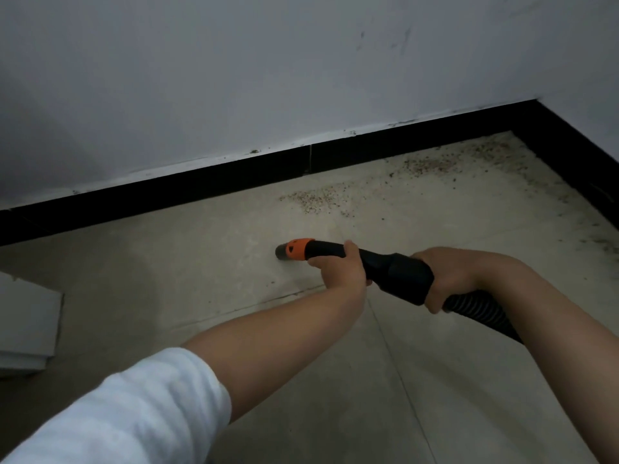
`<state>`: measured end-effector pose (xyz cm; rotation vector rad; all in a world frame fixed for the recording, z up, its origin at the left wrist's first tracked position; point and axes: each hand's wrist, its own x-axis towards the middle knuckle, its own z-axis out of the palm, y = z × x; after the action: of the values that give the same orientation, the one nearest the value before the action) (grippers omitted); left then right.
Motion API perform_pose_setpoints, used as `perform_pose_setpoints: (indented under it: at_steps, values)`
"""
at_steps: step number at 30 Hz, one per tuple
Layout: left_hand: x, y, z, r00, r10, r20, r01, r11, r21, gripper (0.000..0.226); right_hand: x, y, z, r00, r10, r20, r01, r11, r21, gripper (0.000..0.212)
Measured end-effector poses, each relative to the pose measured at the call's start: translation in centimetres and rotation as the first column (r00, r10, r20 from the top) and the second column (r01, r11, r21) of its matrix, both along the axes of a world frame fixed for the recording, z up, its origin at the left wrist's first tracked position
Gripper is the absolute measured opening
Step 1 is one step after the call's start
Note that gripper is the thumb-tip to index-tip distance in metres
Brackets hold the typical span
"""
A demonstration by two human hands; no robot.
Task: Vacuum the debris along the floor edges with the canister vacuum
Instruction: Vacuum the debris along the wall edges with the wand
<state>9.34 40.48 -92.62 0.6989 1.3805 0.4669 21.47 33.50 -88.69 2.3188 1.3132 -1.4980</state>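
A black vacuum hose handle (398, 274) with an orange collar and grey nozzle tip (284, 253) points left, low over the pale tiled floor. My left hand (338, 267) grips the tube just behind the orange collar. My right hand (449, 279) grips the thick rear of the handle where the ribbed hose (479, 311) begins. Reddish-brown debris (318, 199) lies scattered beyond the nozzle, and more debris (445, 162) spreads toward the corner along the black baseboard (234, 175). The canister itself is out of view.
A white wall rises above the baseboard, meeting a second wall at the corner on the right (536, 105). A flat white board or box (26, 326) lies on the floor at the left edge. Dark specks dot the floor by the right baseboard (589, 202).
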Motion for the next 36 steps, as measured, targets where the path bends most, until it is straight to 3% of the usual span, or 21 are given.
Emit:
perform_pose_setpoints:
  at_steps: [8,13,18,22,28,36]
  values:
    - [-5.5,0.7,-1.2,0.965,0.252,-0.067,-0.255,0.966,-0.05,0.064,-4.4,3.6,0.8,0.968,0.249,-0.046,-0.25,0.968,-0.022,0.046]
    - [-9.1,2.1,-1.7,0.928,0.355,-0.115,-0.356,0.934,0.013,0.057,-7.6,6.3,0.6,0.914,0.406,-0.018,-0.406,0.914,0.012,0.042]
    - [-10.5,2.5,-2.8,0.918,0.357,-0.174,-0.356,0.934,0.041,0.061,-8.7,7.4,-0.1,0.885,0.464,-0.029,-0.464,0.886,0.014,0.044]
    - [-7.0,0.9,-2.1,0.951,0.294,-0.093,-0.298,0.954,-0.033,0.066,-5.6,5.1,1.2,0.925,0.378,-0.022,-0.379,0.924,-0.047,0.04]
    - [0.2,-2.0,-1.3,0.993,0.081,-0.08,-0.086,0.995,-0.056,0.073,0.0,0.5,3.3,0.994,0.105,-0.015,-0.106,0.985,-0.136,0.045]
    - [2.2,-1.3,-1.1,0.997,-0.032,-0.074,0.036,0.998,0.058,0.068,0.3,-0.8,2.1,0.999,-0.05,0.019,0.051,0.998,-0.037,0.037]
